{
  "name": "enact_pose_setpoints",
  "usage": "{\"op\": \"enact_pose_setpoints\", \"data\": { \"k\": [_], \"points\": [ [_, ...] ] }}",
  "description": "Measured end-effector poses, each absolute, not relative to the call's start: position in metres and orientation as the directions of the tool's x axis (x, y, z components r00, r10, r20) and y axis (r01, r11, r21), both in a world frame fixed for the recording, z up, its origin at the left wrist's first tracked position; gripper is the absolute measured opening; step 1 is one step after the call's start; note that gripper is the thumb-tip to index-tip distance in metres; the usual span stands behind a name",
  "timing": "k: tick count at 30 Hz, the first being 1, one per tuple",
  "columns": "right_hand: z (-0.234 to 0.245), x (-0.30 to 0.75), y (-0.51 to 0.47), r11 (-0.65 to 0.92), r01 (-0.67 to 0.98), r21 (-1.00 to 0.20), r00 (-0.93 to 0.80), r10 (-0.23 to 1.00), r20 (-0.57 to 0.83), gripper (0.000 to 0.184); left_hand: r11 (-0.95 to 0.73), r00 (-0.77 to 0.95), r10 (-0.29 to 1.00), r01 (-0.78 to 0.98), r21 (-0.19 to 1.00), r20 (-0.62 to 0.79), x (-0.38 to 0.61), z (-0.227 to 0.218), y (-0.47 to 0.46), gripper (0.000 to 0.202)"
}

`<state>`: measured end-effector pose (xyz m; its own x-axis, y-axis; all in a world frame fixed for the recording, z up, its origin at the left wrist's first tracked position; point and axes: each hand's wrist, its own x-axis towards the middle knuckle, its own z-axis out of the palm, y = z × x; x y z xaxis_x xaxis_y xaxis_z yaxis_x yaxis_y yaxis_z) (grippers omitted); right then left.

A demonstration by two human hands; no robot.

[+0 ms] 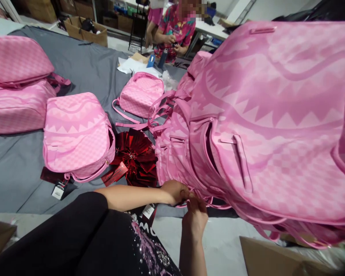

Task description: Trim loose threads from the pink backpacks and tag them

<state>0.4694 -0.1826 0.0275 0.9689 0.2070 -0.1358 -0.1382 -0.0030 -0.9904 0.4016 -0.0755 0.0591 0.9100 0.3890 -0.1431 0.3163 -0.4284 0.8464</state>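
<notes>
My left hand [175,191] and my right hand [194,214] meet at the near edge of a pile of pink backpacks [264,126]. Fingers of both are closed in a pinch around a thin pink loop of one backpack; the exact spot is partly hidden by the fingers. Below my left wrist hangs a black tag with a white label [148,211]. Beside my left forearm lies a fanned bundle of dark red shiny tags [133,157], with one lighter red tag [115,174] next to it.
A pink backpack [77,134] with a hanging tag [58,190] lies at left, near stacked bags [17,84]. A smaller pink backpack [142,94] lies farther back on the grey cloth [86,69]. A person [175,30] works across the table. Cardboard [270,257] stands at lower right.
</notes>
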Motion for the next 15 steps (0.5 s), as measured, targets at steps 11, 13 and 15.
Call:
{"op": "enact_pose_setpoints", "data": {
  "k": [11, 13, 15],
  "points": [
    [0.023, 0.471, -0.192, -0.18, 0.131, -0.975, 0.945, 0.321, 0.068, 0.034, -0.527, 0.907, 0.41, 0.322, 0.786, -0.097, 0.402, 0.064, -0.077, 0.014],
    [0.024, 0.473, -0.193, -0.199, 0.162, -0.966, 0.938, 0.334, 0.088, 0.034, -0.517, 0.917, 0.381, 0.316, 0.795, -0.117, 0.402, 0.064, -0.077, 0.015],
    [0.026, 0.476, -0.195, -0.213, 0.186, -0.959, 0.931, 0.35, 0.103, 0.033, -0.511, 0.923, 0.36, 0.319, 0.798, -0.139, 0.403, 0.062, -0.076, 0.016]
  ]
}}
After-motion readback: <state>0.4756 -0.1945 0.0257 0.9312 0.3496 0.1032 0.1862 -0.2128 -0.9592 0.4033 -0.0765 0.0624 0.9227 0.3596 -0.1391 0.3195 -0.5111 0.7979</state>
